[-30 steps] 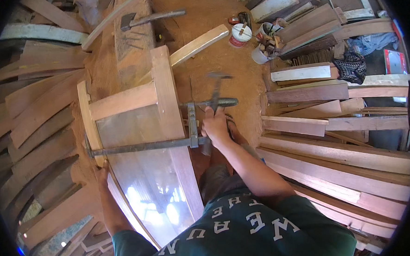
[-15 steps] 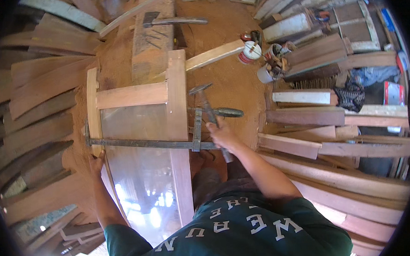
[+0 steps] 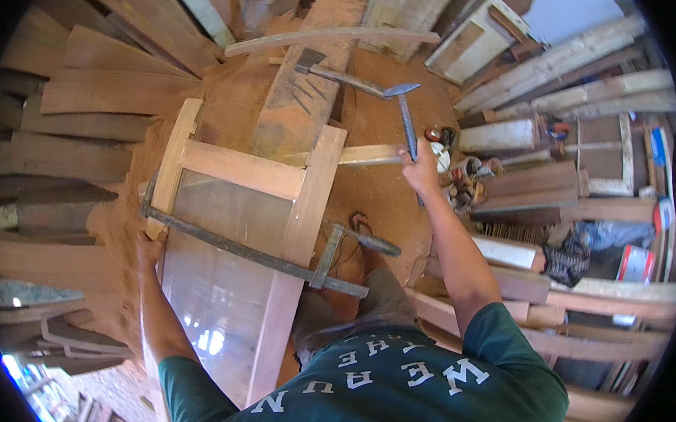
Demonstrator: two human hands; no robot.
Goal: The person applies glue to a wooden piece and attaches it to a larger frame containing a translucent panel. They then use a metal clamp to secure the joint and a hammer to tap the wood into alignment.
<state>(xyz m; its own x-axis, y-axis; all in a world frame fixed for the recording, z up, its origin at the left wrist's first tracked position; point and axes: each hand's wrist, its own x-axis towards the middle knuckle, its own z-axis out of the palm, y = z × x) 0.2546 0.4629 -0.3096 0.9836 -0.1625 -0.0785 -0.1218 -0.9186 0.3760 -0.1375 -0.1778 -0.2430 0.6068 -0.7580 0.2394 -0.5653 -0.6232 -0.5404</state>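
Note:
My right hand [image 3: 421, 168], raised to the right of the frame, is wrapped around the handle of a hammer [image 3: 409, 123] with its metal head up. A wooden frame [image 3: 244, 168] around a glass-like panel [image 3: 224, 217] lies tilted in front of me. My left hand [image 3: 151, 247] grips the frame's left side piece, thumb on top; its other fingers are partly hidden. Just above that hand, a metal bar clamp [image 3: 233, 250] crosses the frame, its jaw and handle [image 3: 378, 243] beyond the right side piece.
A dusty plank [image 3: 294, 106] holds a wooden-handled tool with a dark metal head [image 3: 311, 60] and several thin rods. A light batten [image 3: 369, 155] reaches past the frame. Paint tins [image 3: 469, 167] stand on the right. Stacked boards [image 3: 95, 94] line both sides; sawdust covers the floor.
My right hand has lifted the hammer up and away from the clamp. The view has turned, so the frame and clamp appear slanted. My left hand stays on the frame's left side.

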